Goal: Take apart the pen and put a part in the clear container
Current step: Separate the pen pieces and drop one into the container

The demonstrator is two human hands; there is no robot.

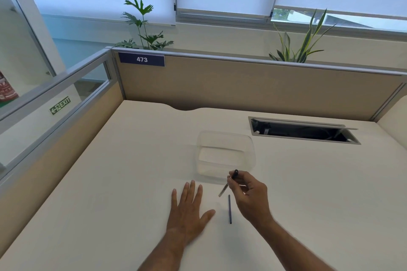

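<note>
My right hand [250,196] pinches a pen barrel [229,182] with a dark cap end pointing up and a clear lower end slanting down to the left. It hovers just in front of the clear container [224,138], which stands empty on the white desk [121,171]. A thin dark blue refill [230,209] lies on the desk below the barrel, between my two hands. To the left of the refill, my left hand [189,207] rests flat on the desk with fingers spread and nothing in it.
A rectangular cable hatch [304,131] is sunk into the desk at the back right. Beige partitions [242,83] close the back and left sides, and plants rise behind the back one.
</note>
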